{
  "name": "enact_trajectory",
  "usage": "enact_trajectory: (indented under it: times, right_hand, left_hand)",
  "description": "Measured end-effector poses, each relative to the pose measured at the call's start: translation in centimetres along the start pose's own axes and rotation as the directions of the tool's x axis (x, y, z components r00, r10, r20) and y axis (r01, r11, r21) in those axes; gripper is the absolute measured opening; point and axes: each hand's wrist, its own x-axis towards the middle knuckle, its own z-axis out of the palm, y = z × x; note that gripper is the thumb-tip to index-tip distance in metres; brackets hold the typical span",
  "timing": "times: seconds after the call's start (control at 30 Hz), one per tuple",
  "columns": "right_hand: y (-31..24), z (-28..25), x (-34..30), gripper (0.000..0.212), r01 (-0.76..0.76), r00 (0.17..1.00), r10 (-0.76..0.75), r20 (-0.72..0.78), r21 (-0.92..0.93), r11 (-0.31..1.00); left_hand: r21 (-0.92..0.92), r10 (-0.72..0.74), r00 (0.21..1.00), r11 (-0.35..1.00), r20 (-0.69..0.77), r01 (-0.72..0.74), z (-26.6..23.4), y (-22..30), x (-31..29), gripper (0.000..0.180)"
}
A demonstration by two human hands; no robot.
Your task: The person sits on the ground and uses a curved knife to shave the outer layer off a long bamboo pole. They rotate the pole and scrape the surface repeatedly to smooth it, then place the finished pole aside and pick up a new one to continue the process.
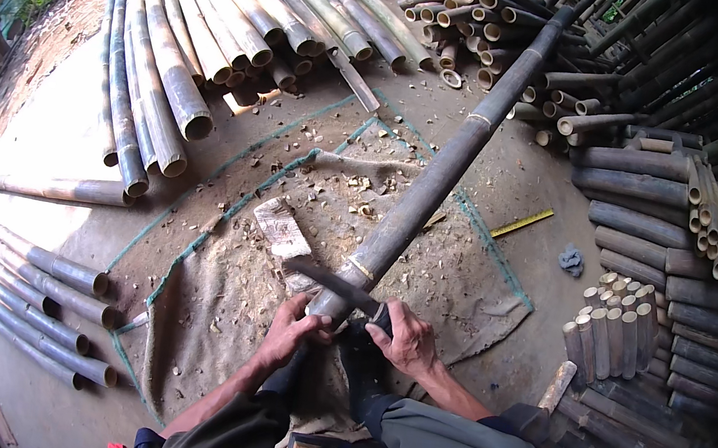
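Observation:
A long dark bamboo pole (438, 175) slants from between my legs up to the far right, with pale rings at its joints. My left hand (292, 331) is closed round the pole's near end. In my right hand (406, 337) is the dark handle of a knife, fingers wrapped round it. The knife's blade (329, 282) lies across the pole near its end and points left. Just beyond my left hand rests a pale, rough-cut wooden block (282, 230) on a brown cloth (222, 297) strewn with chips.
Long bamboo poles (157, 71) lie in rows at the far left, more poles (49, 301) at the near left. Cut bamboo pieces (618, 326) and stacked lengths (640, 225) stand on the right. A yellow ruler (522, 223) and a grey-blue rag (571, 260) lie on the floor.

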Motion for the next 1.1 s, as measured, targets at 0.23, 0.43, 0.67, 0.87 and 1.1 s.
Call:
enact_trajectory:
  times: [0.23,0.43,0.67,0.87,1.1]
  right_hand:
    - [-0.4,0.5,0.2,0.05,0.129,0.989,-0.122,0.081,-0.089,0.988]
    - [-0.4,1.2,0.7,0.047,-0.025,0.999,0.023,0.025,0.104,0.994]
    - [-0.5,0.6,1.0,0.047,-0.192,0.981,0.184,0.062,0.17,0.967]
    - [1.3,1.2,0.6,0.049,-0.328,0.937,0.343,-0.064,0.169,0.929]
    - [-0.1,0.4,1.5,0.041,-0.22,0.974,0.223,-0.024,0.108,0.97]
  left_hand:
    - [0.009,-0.034,0.999,0.999,0.008,0.034,-0.2,0.1,-0.4,0.07]
    - [0.569,0.174,0.974,0.82,-0.144,-0.062,1.3,2.0,-0.3,0.088]
    - [0.352,-0.04,0.996,0.934,-0.075,0.064,0.7,2.2,0.1,0.083]
    - [0.585,0.223,0.948,0.809,-0.228,-0.05,1.2,1.7,-0.3,0.083]
    - [0.596,0.175,0.965,0.803,-0.196,-0.025,0.2,1.4,-0.2,0.077]
